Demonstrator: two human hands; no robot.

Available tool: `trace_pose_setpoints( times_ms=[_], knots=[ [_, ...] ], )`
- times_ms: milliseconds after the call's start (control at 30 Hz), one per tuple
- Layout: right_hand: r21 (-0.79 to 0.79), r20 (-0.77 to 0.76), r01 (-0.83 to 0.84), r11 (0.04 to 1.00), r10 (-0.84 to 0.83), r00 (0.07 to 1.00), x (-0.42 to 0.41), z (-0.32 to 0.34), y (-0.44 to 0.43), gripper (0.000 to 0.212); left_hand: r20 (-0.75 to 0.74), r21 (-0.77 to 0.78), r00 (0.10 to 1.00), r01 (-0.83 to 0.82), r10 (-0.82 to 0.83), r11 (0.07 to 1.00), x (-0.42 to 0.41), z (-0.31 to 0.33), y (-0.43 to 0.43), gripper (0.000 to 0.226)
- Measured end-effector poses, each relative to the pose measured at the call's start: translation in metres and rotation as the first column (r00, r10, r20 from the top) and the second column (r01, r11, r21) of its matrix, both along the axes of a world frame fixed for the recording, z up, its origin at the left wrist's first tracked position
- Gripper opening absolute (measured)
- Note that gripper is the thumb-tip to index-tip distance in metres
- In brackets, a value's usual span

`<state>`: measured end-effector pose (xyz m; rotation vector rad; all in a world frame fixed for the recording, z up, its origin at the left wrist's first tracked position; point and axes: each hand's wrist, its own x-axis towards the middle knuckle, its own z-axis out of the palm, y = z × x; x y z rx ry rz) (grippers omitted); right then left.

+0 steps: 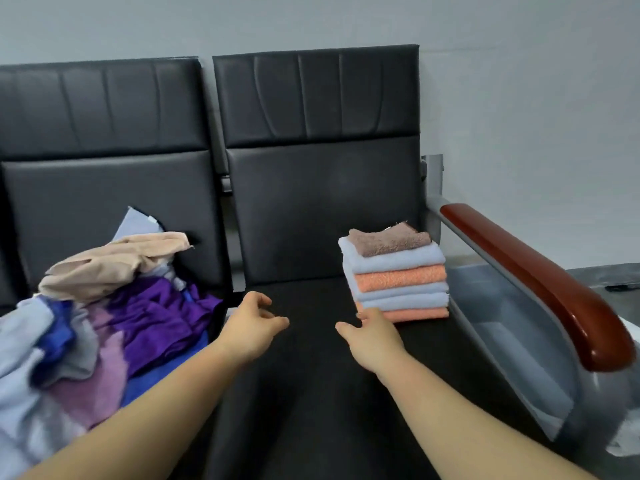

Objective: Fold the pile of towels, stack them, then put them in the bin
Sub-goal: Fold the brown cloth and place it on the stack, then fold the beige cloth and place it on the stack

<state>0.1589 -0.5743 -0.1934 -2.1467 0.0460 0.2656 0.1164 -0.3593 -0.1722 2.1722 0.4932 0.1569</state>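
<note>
A neat stack of folded towels [398, 275], in blue, orange and brown layers, stands on the right black seat [304, 375] near its far right corner. A loose pile of unfolded towels [104, 306] in beige, purple, blue and pale blue covers the left seat. My left hand [251, 325] hovers over the gap between the two seats, fingers loosely curled, holding nothing. My right hand [372, 332] reaches toward the bottom left of the stack with relaxed fingers, its fingertips at the lowest orange towel. A grey bin [502, 323] sits beyond the armrest on the right.
The red-brown wooden armrest [540, 282] on a grey metal frame runs between the seat and the bin. Black padded backrests [318, 133] rise behind both seats against a pale wall. A grey floor shows at the far right.
</note>
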Motion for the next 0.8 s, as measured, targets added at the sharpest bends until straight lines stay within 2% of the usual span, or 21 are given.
trace_pose_setpoints(
  times_ms=[167,267,333,500,600,667,733,800],
  knots=[
    [-0.077,0.018,-0.313,0.947,0.315,0.949,-0.024,0.021,0.107,0.041,0.009,0.110,0.995,-0.103,0.102,0.989,-0.046,0.017,0.089,0.050],
    [-0.075,0.049,-0.434,0.898,0.438,0.898,-0.032,0.035,0.174,0.017,-0.013,0.323,0.993,-0.110,0.121,0.940,-0.063,0.037,0.147,0.057],
    [-0.097,0.080,-0.489,0.867,0.496,0.864,-0.033,0.042,0.218,0.010,0.012,0.420,0.986,-0.158,0.168,0.894,-0.074,0.053,0.185,0.061],
    [-0.145,0.139,-0.536,0.831,0.554,0.821,-0.009,0.050,0.326,0.003,0.104,0.409,0.938,-0.343,0.330,0.846,-0.096,0.070,0.259,0.057],
    [-0.135,0.223,-0.519,0.844,0.536,0.814,0.015,0.061,0.379,0.020,0.109,0.344,0.928,-0.371,0.355,0.863,-0.094,0.065,0.284,0.055],
    [-0.167,0.294,-0.569,0.806,0.591,0.751,0.028,0.069,0.413,0.036,0.125,0.312,0.924,-0.382,0.361,0.870,-0.088,0.058,0.298,0.050],
    [-0.328,0.308,-0.602,0.728,0.685,0.661,0.041,0.070,0.447,0.051,0.140,0.296,0.922,-0.386,0.360,0.874,-0.081,0.053,0.309,0.050],
    [-0.567,0.257,-0.526,0.634,0.743,0.618,0.051,0.062,0.471,0.044,0.171,0.271,0.916,-0.399,0.364,0.876,-0.073,0.050,0.319,0.049]
  ],
)
